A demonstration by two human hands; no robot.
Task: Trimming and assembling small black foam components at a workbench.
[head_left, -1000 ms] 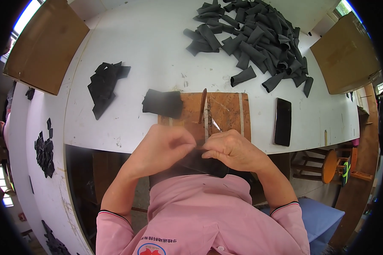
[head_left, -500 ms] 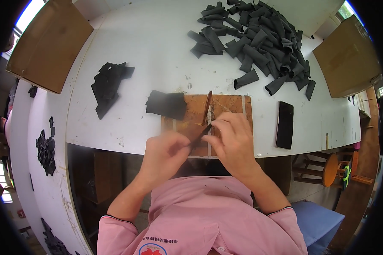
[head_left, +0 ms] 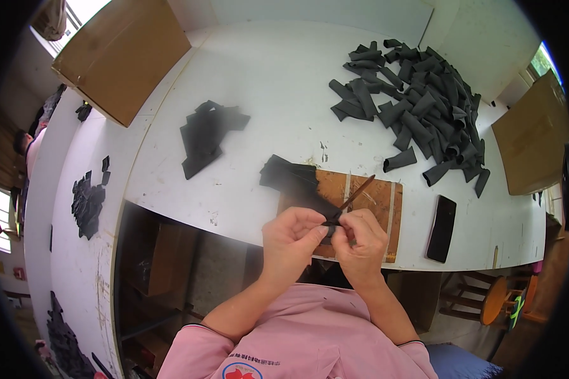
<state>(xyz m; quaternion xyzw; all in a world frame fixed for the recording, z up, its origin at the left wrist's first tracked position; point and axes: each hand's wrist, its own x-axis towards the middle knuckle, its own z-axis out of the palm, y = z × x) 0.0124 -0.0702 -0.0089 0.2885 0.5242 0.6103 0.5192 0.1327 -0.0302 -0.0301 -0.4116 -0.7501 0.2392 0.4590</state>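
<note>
My left hand and my right hand meet over the near part of a worn brown board. Fingertips of both pinch a small piece of black fabric. A thin brown stick slants up and rightward from between the hands; its lower end is hidden, and I cannot tell which fingers touch it. Dark grey fabric pieces lie over the board's far left corner and run toward my fingers.
A heap of dark grey fabric tubes covers the far right of the white table. Flat fabric pieces lie at the left. A phone rests right of the board. Cardboard boxes flank the table; a wooden stool stands below right.
The view has shifted. My hands have come together on the fabric, the left having moved closer to the right. The brown stick now leans to the right instead of standing nearly upright.
</note>
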